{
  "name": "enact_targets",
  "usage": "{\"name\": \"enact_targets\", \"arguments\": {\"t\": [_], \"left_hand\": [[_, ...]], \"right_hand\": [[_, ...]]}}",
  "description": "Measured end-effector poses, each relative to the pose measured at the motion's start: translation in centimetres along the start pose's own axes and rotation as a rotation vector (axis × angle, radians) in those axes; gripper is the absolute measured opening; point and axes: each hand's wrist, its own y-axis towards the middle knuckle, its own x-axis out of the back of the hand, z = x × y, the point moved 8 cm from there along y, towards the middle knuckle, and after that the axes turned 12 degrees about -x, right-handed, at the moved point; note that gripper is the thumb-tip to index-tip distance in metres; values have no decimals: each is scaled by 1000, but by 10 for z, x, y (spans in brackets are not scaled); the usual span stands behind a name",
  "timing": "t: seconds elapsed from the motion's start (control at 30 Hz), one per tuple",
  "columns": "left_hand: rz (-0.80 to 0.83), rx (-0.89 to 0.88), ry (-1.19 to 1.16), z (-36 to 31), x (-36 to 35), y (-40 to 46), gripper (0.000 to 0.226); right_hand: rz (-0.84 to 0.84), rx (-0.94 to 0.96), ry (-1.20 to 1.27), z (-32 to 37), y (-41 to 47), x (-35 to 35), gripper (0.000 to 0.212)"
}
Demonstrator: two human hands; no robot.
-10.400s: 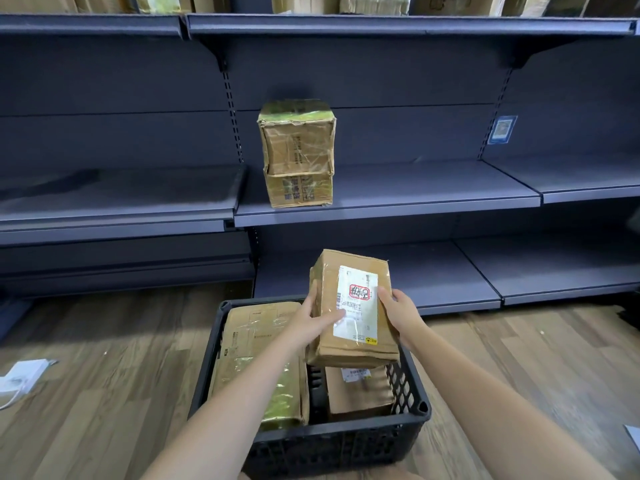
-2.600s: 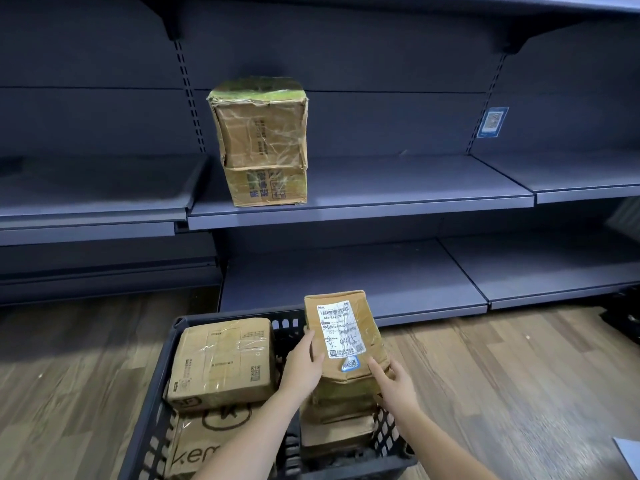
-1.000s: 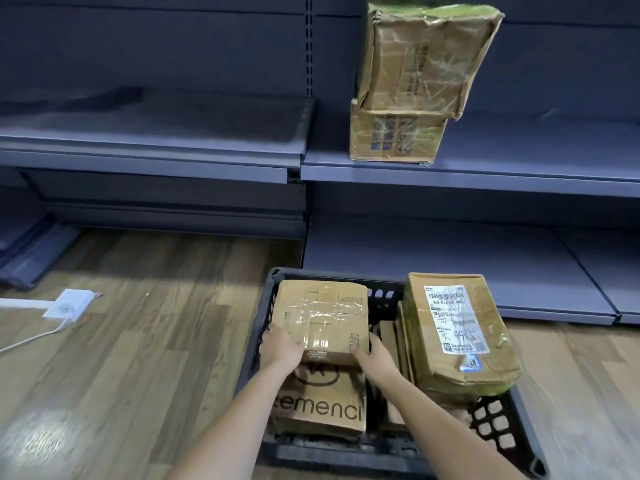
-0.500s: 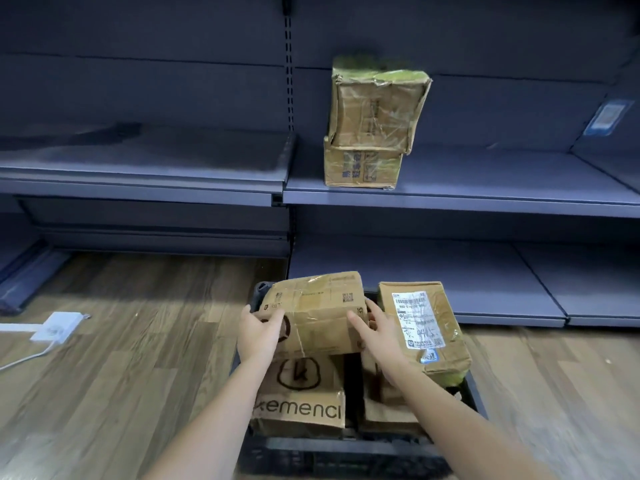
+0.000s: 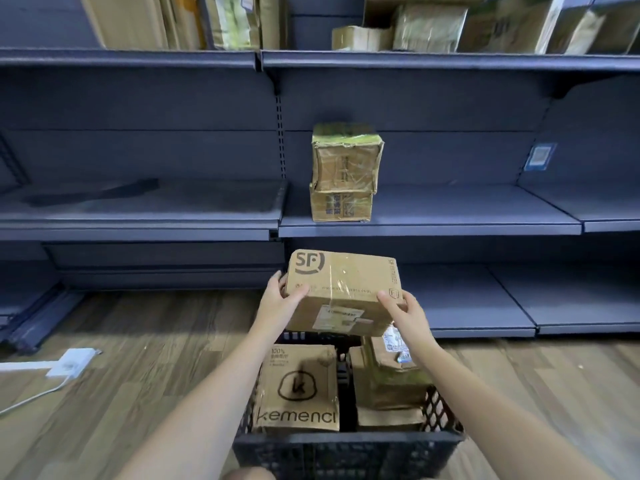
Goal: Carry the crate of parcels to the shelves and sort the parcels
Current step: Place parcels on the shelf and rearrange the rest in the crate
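A brown cardboard parcel marked "SF" [image 5: 341, 292] hangs above the black plastic crate [image 5: 346, 452], held at both ends. My left hand [image 5: 282, 299] grips its left end and my right hand [image 5: 403, 308] grips its right end. Inside the crate lie a "kemenci" parcel [image 5: 298, 389] on the left and a crumpled brown parcel with a white label [image 5: 391, 372] on the right. On the middle shelf [image 5: 450, 226] two taped parcels [image 5: 344, 171] stand stacked, straight ahead above the held parcel.
The dark blue shelf unit has a low shelf [image 5: 467, 306] behind the crate and a top shelf [image 5: 415, 58] with several parcels. A white power strip with its cord [image 5: 71, 363] lies on the wooden floor at left.
Both hands have lifted the SF parcel out of the crate and higher toward the shelves, turning it so the logo faces up. My view has tilted up, showing the top shelf.
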Motion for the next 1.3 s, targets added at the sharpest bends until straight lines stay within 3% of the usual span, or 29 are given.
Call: {"name": "enact_targets", "arguments": {"t": [0.23,0.5,0.7,0.83,0.87,0.97,1.0,1.13,1.3], "left_hand": [[-5,-11,139,-3,-4,0,50],[-196,124,277,22,-3,6,54],[-210,229,280,41,-13,4,61],[-183,204,170,43,-27,8,46],[-166,176,129,41,-32,9,40],[-89,122,98,35,-56,9,33],[-73,136,92,36,-64,7,38],[-55,311,-52,49,-100,-12,65],[-87,277,-163,51,-109,0,57]], "right_hand": [[-23,107,-95,20,-3,28,28],[95,86,-14,16,7,27,40],[219,-11,-46,0,22,25,38],[160,-50,64,-6,25,40,34],[127,-67,99,-9,28,45,37],[22,-133,186,-24,30,57,89],[-4,-168,233,-30,31,61,97],[-22,-241,268,-47,32,72,108],[57,-234,26,-43,20,95,92]]}}
